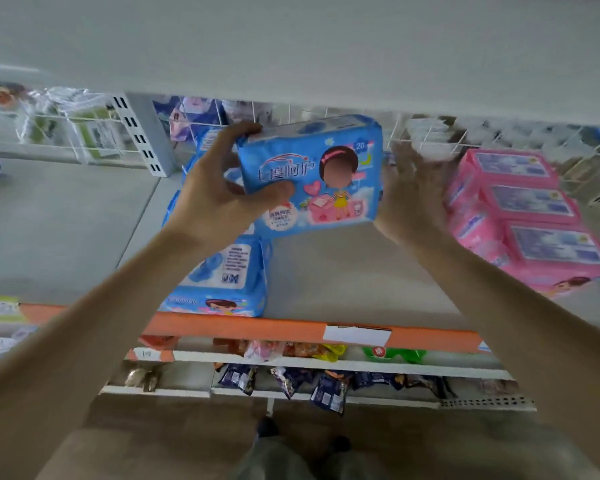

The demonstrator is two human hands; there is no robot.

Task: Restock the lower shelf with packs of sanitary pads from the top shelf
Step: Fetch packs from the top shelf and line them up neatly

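Two arms reach over orange shelf edge (291, 329). Bare shelf floor (354, 275) lies open btwn blue stack (222, 278) at L and pink packs (527, 216) at R. L hand (219, 188) grips blue pad pack (312, 174) by its left end, held above the gap. R hand (413, 192) blurred, fingers spread, holds nothing, just beside pack's right end. Wire back grid (430, 133) behind, upper shelf underside (326, 57) close overhead.

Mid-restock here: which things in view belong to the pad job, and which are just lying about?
Job: blue pack gripped by left hand; right hand open beside it; blue packs on shelf; pink packs.
Lying about: snack packets; green-white packs.
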